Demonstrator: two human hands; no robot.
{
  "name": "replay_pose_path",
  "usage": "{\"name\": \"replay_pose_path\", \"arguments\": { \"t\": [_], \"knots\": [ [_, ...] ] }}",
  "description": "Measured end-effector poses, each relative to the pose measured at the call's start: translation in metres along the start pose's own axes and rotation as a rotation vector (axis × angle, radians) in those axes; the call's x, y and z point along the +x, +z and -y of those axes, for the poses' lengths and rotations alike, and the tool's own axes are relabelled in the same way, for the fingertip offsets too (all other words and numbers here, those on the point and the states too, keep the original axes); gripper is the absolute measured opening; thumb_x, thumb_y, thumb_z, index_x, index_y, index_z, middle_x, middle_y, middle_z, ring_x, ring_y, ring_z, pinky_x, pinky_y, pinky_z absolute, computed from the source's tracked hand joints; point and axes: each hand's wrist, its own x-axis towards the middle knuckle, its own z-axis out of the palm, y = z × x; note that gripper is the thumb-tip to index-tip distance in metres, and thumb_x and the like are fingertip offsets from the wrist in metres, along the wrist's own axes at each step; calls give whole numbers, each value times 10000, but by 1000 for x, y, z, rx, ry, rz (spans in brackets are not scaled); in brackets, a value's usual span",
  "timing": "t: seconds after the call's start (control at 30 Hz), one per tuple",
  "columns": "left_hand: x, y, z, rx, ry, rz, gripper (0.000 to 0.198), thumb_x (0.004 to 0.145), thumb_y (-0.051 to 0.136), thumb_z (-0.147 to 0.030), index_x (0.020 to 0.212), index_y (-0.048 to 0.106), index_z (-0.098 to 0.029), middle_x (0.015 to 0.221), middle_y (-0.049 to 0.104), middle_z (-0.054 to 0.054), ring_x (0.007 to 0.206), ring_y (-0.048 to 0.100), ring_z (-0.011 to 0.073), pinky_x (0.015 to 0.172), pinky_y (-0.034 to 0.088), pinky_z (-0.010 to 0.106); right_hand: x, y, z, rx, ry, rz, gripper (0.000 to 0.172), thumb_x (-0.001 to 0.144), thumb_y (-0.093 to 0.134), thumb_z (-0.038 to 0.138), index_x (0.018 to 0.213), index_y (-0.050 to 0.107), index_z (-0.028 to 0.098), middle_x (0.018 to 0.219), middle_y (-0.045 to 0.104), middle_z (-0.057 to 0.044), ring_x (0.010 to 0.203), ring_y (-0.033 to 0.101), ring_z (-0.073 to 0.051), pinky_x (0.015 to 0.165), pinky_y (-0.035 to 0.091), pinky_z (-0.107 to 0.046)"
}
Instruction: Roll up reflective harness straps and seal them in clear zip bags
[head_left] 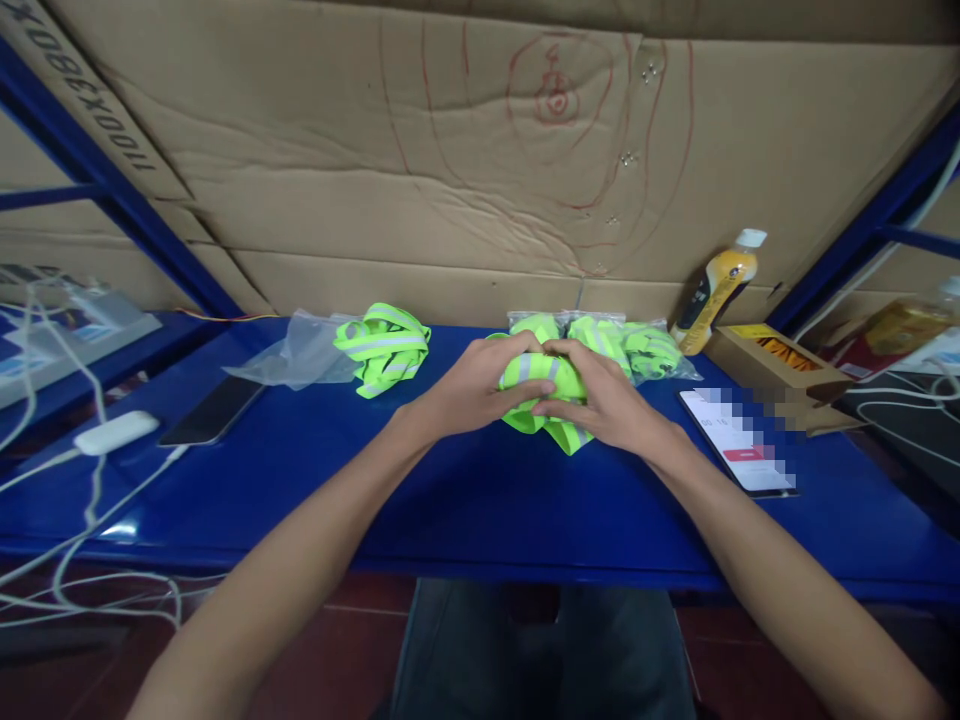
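The green strap bundle [541, 371] lies at three o'clock from the left hand [480, 384], nine from the right hand [606, 397]. Both clamp it, half-curled.

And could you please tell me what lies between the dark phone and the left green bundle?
In the head view, a clear plastic bag lies between the dark phone and the green bundle.

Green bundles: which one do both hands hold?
The front bundle, between left hand and right hand; the left bundle lies untouched, bagged bundles sit behind.
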Motion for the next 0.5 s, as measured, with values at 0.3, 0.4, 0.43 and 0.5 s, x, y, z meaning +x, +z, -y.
{"name": "replay_pose_path", "arguments": {
  "t": [0.3,0.4,0.43,0.5],
  "knots": [
    [-1,0,0,-240,-185,92,462,862,828,-492,1196,722,-191,1118,771,54,977,690,229,848,498,313,-3,10,2,-27,27,-72,727,923,689,717,1421,478,233,1257,677,-142,1095,689,-309,900,570,-435],
    [-2,9,1,-304,-289,41,637,734,924,-530,1210,700,-171,1149,758,89,1001,682,253,846,523,338,-2,12,5,-15,-12,-181,571,1075,405,663,1428,483,221,1217,639,-142,1062,652,-282,914,561,-459],
    [-2,12,1,-324,-297,39,669,711,940,-534,1217,700,-169,1118,756,84,978,678,248,827,525,334,-2,12,7,-16,-12,-214,544,1094,355,639,1419,495,226,1202,625,-137,1061,638,-279,924,557,-467],
    [-1,14,-1,-358,-268,37,598,734,931,-502,1186,727,-167,1035,753,57,927,672,226,808,520,317,0,11,11,-21,-6,-250,489,1108,352,594,1395,520,235,1188,606,-127,1087,619,-277,955,545,-478]
  ]
}}
